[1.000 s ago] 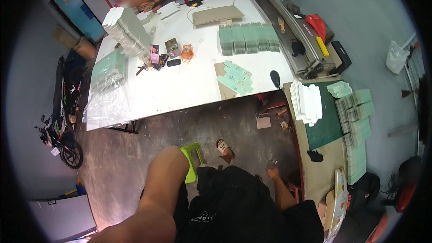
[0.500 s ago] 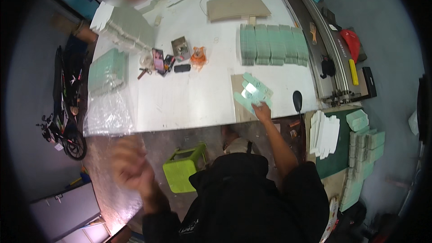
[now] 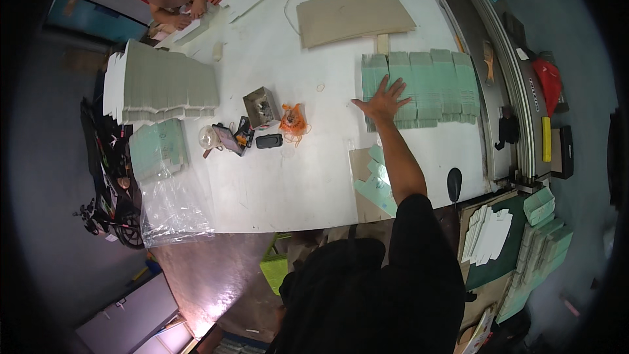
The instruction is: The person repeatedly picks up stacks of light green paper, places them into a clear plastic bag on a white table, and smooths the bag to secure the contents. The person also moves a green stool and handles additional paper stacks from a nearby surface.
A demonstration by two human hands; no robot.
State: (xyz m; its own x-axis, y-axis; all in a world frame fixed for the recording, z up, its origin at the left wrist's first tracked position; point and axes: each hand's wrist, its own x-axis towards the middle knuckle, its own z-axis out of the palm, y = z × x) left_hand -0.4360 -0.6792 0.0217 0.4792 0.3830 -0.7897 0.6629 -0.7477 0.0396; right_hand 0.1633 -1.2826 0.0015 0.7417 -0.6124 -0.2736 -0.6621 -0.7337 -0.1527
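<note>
My right hand [image 3: 385,101], fingers spread, reaches over the table at the left end of a row of green folded cartons [image 3: 436,85]. The fingertips overlap the leftmost bundles; nothing is gripped. Below my right forearm, a few green flat carton blanks [image 3: 375,182] lie on a brown board [image 3: 360,157], partly covered by the arm. My left hand is out of sight.
White table [image 3: 295,190] in front. Stacked grey-white cartons [image 3: 167,82], clear plastic [image 3: 173,206] and a phone [image 3: 227,139] stand left. Brown cardboard sheets [image 3: 354,16] lie at the back. A co-worker's hands [image 3: 190,14] work far left. A green stool [image 3: 274,269] is below the edge.
My right hand has left the carton blanks near the table edge and moved forward to the row of green cartons, fingers spreading. My left hand has dropped out of view.
</note>
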